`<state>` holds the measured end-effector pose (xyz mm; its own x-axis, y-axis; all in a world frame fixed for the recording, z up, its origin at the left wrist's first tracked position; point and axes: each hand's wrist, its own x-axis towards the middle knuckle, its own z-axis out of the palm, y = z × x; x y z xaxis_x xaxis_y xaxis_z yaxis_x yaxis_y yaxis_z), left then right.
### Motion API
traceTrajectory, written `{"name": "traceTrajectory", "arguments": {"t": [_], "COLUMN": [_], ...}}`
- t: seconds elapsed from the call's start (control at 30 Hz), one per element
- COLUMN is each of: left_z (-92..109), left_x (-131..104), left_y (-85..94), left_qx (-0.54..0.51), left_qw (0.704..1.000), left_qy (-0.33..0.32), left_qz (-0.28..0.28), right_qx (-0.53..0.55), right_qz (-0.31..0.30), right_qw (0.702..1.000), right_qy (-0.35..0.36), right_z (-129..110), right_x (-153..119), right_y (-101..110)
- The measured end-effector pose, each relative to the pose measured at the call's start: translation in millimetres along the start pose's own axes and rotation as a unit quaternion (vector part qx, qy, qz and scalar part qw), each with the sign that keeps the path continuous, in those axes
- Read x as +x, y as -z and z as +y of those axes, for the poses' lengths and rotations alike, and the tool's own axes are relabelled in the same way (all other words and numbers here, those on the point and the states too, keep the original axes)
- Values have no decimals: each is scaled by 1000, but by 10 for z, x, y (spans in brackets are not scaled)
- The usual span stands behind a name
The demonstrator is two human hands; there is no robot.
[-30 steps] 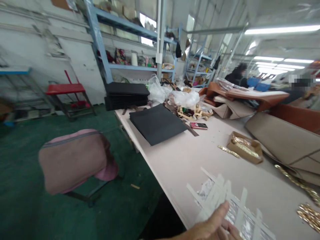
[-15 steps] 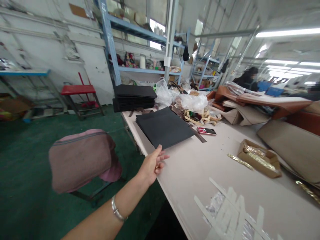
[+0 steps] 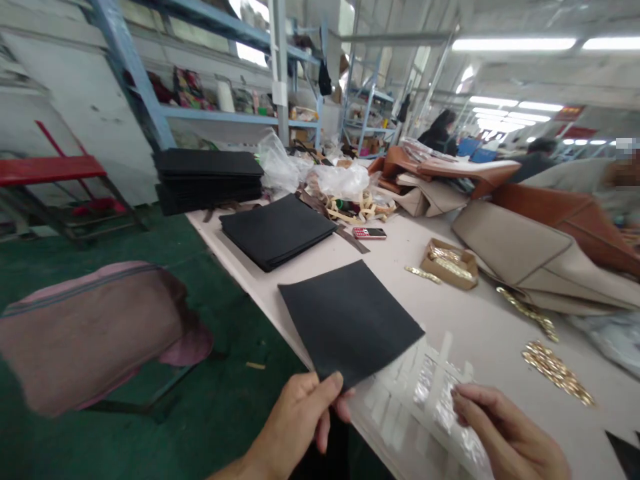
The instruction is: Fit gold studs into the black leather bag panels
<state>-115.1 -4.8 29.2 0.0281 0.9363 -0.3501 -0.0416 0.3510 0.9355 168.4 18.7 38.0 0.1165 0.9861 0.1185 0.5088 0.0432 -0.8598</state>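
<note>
My left hand (image 3: 300,417) pinches the near corner of a thin black sheet (image 3: 353,320) between thumb and fingers. The sheet is tilted over the table edge, nearly square and slightly curved. Beyond it lies a stack of similar black sheets (image 3: 280,227). At lower right my right hand (image 3: 515,433) has its fingertips drawn together; whatever is between them, if anything, is hidden. It is just over pale strips (image 3: 437,373) lying with crinkled clear plastic on the table, apart from the black sheet.
A taller black stack (image 3: 210,173) stands at the far left of the table (image 3: 400,287). Around the right side are a phone (image 3: 369,233), a small box of gold chains (image 3: 450,267), a loose gold chain pile (image 3: 557,373) and beige bags (image 3: 525,247). A cloth-covered stool (image 3: 100,327) stands left.
My left hand has gone from open beside the stack to gripping a black sheet, pulled nearer me. My right hand has come into view. The view has swung right.
</note>
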Motion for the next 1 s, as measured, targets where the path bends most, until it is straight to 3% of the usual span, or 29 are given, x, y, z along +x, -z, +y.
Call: {"name": "traceTrajectory", "arguments": {"t": [0.1, 0.17, 0.23, 0.3, 0.43, 0.5, 0.7, 0.83, 1.0], "left_z": [-282, -374, -402, -389, -279, -202, -36, -61, -143], "left_x": [-364, -485, -518, -490, -330, -226, 7, 44, 41], "left_y": [-186, -236, -238, -196, -48, -5, -142, -253, -272], "left_qx": [96, 102, 74, 29, -49, -83, -188, -196, -188], "left_qw": [988, 972, 960, 967, 992, 992, 963, 960, 960], "left_qy": [21, 19, 39, 68, 42, 50, 150, 172, 189], "left_qz": [-123, -212, -267, -246, -112, -79, -125, -100, -87], "right_qx": [47, 74, 87, 91, 99, 115, 125, 81, 61], "right_qz": [-24, -72, -117, -149, -186, -212, -286, -322, -335], "right_qw": [998, 994, 987, 981, 972, 963, 937, 933, 931], "right_qy": [-15, -39, -69, -89, -105, -118, -159, -142, -127], "right_z": [-99, -85, -28, 21, -9, -72, -237, -291, -350], "right_x": [17, 27, 25, 21, 65, 110, 208, 218, 221], "right_y": [-38, -142, -246, -311, -355, -386, -543, -564, -549]}}
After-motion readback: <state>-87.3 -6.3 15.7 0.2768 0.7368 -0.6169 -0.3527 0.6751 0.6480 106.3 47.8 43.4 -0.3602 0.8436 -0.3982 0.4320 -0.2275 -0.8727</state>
